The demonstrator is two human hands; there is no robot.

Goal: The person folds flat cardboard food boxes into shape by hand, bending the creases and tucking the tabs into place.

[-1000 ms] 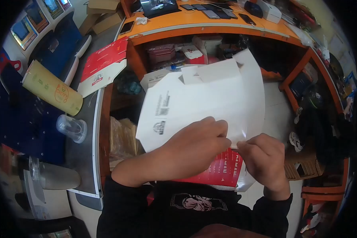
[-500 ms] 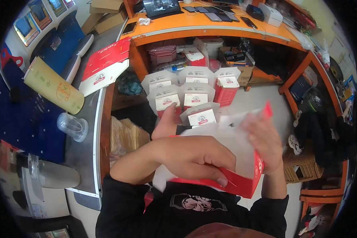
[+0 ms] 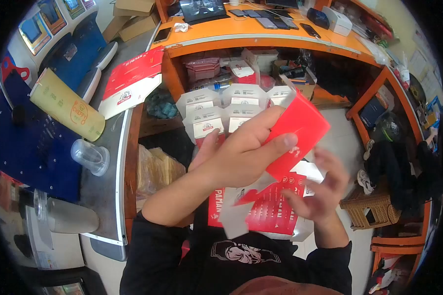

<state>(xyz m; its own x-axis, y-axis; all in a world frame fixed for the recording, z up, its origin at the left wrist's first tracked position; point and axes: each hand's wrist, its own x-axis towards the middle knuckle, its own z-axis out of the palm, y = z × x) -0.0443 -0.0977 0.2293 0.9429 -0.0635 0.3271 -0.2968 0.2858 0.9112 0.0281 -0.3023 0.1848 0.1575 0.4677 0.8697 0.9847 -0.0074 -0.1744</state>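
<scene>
My left hand (image 3: 248, 155) grips a red-and-white folding carton (image 3: 302, 130), thumb across its red side. Part of the carton is folded into shape, and white flaps hang loose below. Close below it on the right is my right hand (image 3: 320, 189), slightly blurred, fingers apart and holding nothing. Flat red printed carton sheets (image 3: 275, 209) lie over my lap, just under both hands. Beyond the left hand stand several assembled cartons (image 3: 206, 127) with raised white flaps; the held carton and hand hide some of them.
A bare foot (image 3: 206, 147) rests beside the standing cartons. On the grey side table (image 3: 110, 182) are a clear plastic cup (image 3: 90, 157) and a flattened red carton (image 3: 133, 73). An orange desk (image 3: 261, 37) holds phones and a laptop. A woven basket (image 3: 371, 209) sits to the right.
The carton has gone up and away from my body and turned, red side showing. My right hand has come off it and moved lower. The flat sheets on my lap are now uncovered.
</scene>
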